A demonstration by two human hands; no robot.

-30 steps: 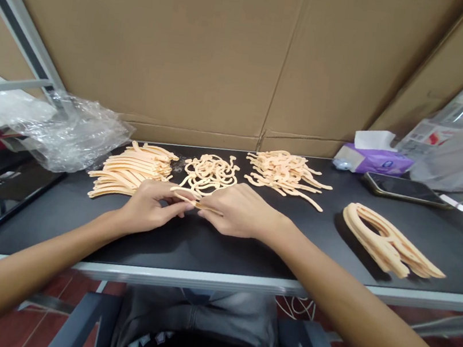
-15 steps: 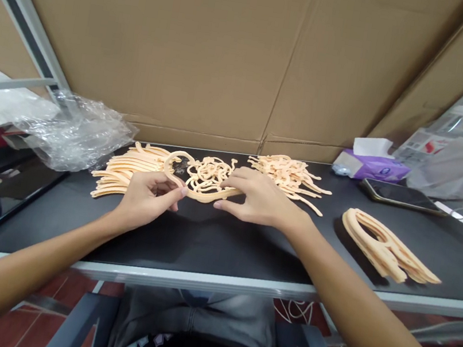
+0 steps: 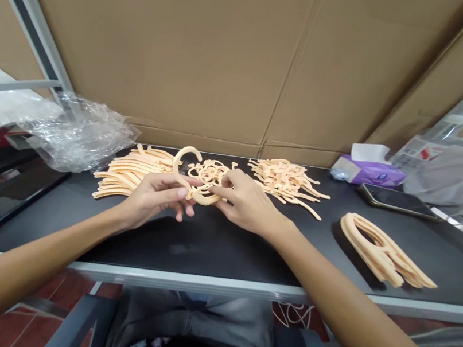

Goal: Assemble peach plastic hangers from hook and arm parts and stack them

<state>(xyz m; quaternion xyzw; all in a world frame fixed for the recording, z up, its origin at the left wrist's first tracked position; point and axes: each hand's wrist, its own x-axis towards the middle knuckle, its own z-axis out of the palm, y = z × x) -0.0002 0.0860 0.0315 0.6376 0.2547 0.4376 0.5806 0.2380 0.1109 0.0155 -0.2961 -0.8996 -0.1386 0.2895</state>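
Observation:
Between my hands, above the dark table, is a peach-coloured plastic hanger piece (image 3: 176, 165) with an open curved hook standing up. Its neck is pinched between the thumb and fingers of my left hand (image 3: 152, 195). My right hand (image 3: 250, 202) grips the curved lower part just to the right, its fingertips partly hiding it. Behind my left hand lies a row of long peach strips (image 3: 120, 174). A heap of small curled pieces (image 3: 210, 170) sits behind the held piece. Beyond my right hand is a loose pile of thin peach arms (image 3: 287, 177).
On the right lies a stack of folded peach hangers (image 3: 385, 251). Behind it are a phone (image 3: 399, 200) and a purple tissue pack (image 3: 373, 172). Crumpled clear plastic (image 3: 78, 133) and a dark tablet-like device (image 3: 1, 200) occupy the left. A cardboard wall (image 3: 180, 50) closes off the back.
The hook has turned more upright and shifted right. My right hand has moved left, closer to my left hand, and the held piece's lower part now appears as a tighter curve.

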